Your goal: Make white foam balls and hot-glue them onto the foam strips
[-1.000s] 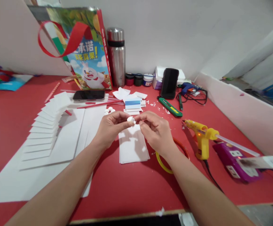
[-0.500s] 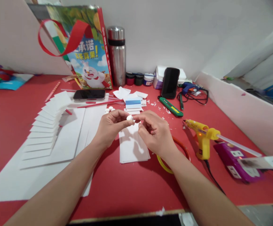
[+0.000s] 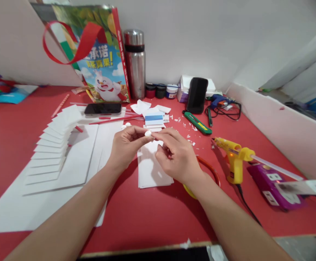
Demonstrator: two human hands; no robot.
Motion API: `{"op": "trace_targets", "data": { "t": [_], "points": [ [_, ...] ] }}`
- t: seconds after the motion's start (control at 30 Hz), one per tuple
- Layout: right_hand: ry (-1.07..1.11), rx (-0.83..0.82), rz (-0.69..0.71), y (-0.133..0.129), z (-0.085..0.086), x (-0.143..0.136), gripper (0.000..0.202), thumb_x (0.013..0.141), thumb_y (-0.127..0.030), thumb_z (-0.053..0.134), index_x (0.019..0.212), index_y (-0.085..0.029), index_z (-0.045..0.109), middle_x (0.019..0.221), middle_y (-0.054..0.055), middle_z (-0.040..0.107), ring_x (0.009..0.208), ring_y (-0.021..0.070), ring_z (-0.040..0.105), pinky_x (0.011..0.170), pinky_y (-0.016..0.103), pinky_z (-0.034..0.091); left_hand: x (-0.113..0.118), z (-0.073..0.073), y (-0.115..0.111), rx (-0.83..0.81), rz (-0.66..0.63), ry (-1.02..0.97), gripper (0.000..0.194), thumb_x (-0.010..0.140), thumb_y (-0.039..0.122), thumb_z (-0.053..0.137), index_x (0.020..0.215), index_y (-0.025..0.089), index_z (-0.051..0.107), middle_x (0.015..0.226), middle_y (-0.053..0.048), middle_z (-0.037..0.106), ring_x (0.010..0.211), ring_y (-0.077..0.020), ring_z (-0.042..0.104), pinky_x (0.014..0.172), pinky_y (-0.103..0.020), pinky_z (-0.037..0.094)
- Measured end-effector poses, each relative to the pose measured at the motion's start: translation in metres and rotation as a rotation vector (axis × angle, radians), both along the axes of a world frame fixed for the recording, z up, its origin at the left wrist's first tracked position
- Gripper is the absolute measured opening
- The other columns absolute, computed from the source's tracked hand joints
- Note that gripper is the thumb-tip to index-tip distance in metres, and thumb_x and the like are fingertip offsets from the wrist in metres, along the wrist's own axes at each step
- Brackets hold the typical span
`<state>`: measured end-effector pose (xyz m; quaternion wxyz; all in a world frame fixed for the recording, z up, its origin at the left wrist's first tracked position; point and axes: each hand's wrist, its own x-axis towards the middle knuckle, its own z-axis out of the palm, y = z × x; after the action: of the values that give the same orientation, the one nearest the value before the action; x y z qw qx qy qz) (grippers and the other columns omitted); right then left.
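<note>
A small white round piece [image 3: 148,133] is pinched between the thumb and index finger of my left hand [image 3: 126,145]. My right hand [image 3: 176,154] has its index fingertip against the right side of that piece, its other fingers curled in; whether it grips anything is hard to tell. Beneath both hands lies a stack of white paper rectangles [image 3: 154,174] on the red table [image 3: 147,221]. A few more small white pieces [image 3: 127,125] sit just beyond my left hand. Left of it, a curved stair of white cards [image 3: 49,154] stands on a white board [image 3: 83,159].
A yellow glue gun [image 3: 235,163] and a purple box [image 3: 277,192] are at the right. Behind are a green cutter [image 3: 197,122], a phone [image 3: 103,108], another upright phone [image 3: 197,95], a steel flask [image 3: 135,65], paint jars [image 3: 160,91] and a printed bag [image 3: 100,61].
Both hands have shifted slightly left with the small white piece. The piece appears turned between the fingertips.
</note>
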<state>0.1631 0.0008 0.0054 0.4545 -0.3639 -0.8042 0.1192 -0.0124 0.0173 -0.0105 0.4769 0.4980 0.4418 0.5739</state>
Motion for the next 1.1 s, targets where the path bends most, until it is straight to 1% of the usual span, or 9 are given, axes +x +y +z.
{"op": "trace_targets", "data": {
  "t": [0.2,0.23,0.3,0.4,0.57,0.63,0.73,0.87,1.1],
  "points": [
    [-0.038,0.022,-0.025,0.0005,-0.0018,-0.0009,0.035,0.086,-0.006,0.052,0.116,-0.015,0.068,0.108,0.013,0.07,0.075,0.0155,0.063,0.065,0.03,0.054,-0.0005,-0.002,-0.0024,0.079,0.063,0.146,0.018,0.075,0.03,0.087,0.087,0.02,0.079,0.085,-0.003,0.077,0.077,-0.017,0.069,0.075,-0.03,0.054],
    [-0.036,0.017,-0.028,0.0004,-0.0018,-0.0011,0.035,0.085,-0.007,0.052,0.115,-0.015,0.069,0.108,0.013,0.07,0.074,0.0153,0.063,0.064,0.03,0.054,-0.0008,-0.0029,-0.0026,0.097,0.071,0.172,0.017,0.077,0.031,0.086,0.087,0.02,0.079,0.085,-0.003,0.077,0.077,-0.0168,0.069,0.075,-0.03,0.053],
    [-0.006,-0.016,-0.026,0.0001,-0.0013,-0.0014,0.034,0.086,-0.007,0.052,0.114,-0.016,0.069,0.108,0.011,0.07,0.067,0.0127,0.06,0.062,0.029,0.053,-0.0012,-0.0044,-0.0026,0.132,0.087,0.207,0.016,0.078,0.031,0.085,0.088,0.021,0.08,0.087,-0.003,0.077,0.077,-0.0166,0.069,0.076,-0.03,0.053],
    [0.073,-0.109,0.0,0.0002,0.001,-0.0012,0.033,0.086,-0.008,0.052,0.112,-0.016,0.071,0.106,0.009,0.071,0.059,0.0092,0.055,0.057,0.027,0.05,-0.0012,-0.0046,-0.0028,0.157,0.096,0.217,0.016,0.079,0.031,0.085,0.09,0.021,0.08,0.088,-0.003,0.077,0.078,-0.0172,0.07,0.077,-0.031,0.054],
    [0.113,-0.186,0.017,0.0008,0.0037,-0.0011,0.034,0.084,-0.007,0.053,0.11,-0.016,0.074,0.102,0.009,0.072,0.061,0.0103,0.057,0.056,0.027,0.048,-0.0002,0.0006,-0.0048,0.166,0.107,0.256,0.012,0.08,0.029,0.083,0.088,0.021,0.08,0.086,-0.003,0.078,0.078,-0.0174,0.07,0.078,-0.03,0.053],
    [0.116,-0.199,0.013,0.0008,0.0036,-0.0012,0.034,0.084,-0.008,0.054,0.11,-0.017,0.074,0.102,0.008,0.072,0.062,0.0104,0.057,0.056,0.027,0.048,-0.0001,0.0021,-0.0055,0.168,0.109,0.255,0.009,0.081,0.027,0.082,0.088,0.022,0.081,0.085,-0.002,0.078,0.078,-0.0174,0.069,0.077,-0.03,0.053],
    [0.127,-0.216,0.019,0.001,0.0034,-0.0009,0.034,0.084,-0.008,0.054,0.108,-0.018,0.075,0.101,0.007,0.072,0.059,0.0095,0.055,0.054,0.026,0.046,-0.0003,0.0025,-0.006,0.169,0.114,0.255,0.01,0.08,0.026,0.083,0.089,0.022,0.081,0.085,-0.002,0.079,0.078,-0.0178,0.069,0.077,-0.03,0.053],
    [0.146,-0.226,0.033,0.0021,0.004,0.0005,0.034,0.082,-0.007,0.054,0.107,-0.016,0.075,0.098,0.007,0.072,0.057,0.0088,0.053,0.053,0.025,0.044,-0.0003,0.0025,-0.0061,0.18,0.112,0.274,0.011,0.079,0.026,0.083,0.09,0.022,0.082,0.086,-0.003,0.079,0.078,-0.0183,0.068,0.077,-0.03,0.053],
    [0.11,-0.201,0.01,0.0031,0.0025,0.0006,0.033,0.081,-0.006,0.054,0.104,-0.017,0.075,0.097,0.006,0.072,0.058,0.0094,0.054,0.055,0.026,0.044,0.0006,0.0041,-0.007,0.211,0.116,0.34,0.007,0.082,0.028,0.081,0.087,0.022,0.082,0.083,-0.002,0.078,0.075,-0.0168,0.066,0.076,-0.028,0.05]
  ]
}}
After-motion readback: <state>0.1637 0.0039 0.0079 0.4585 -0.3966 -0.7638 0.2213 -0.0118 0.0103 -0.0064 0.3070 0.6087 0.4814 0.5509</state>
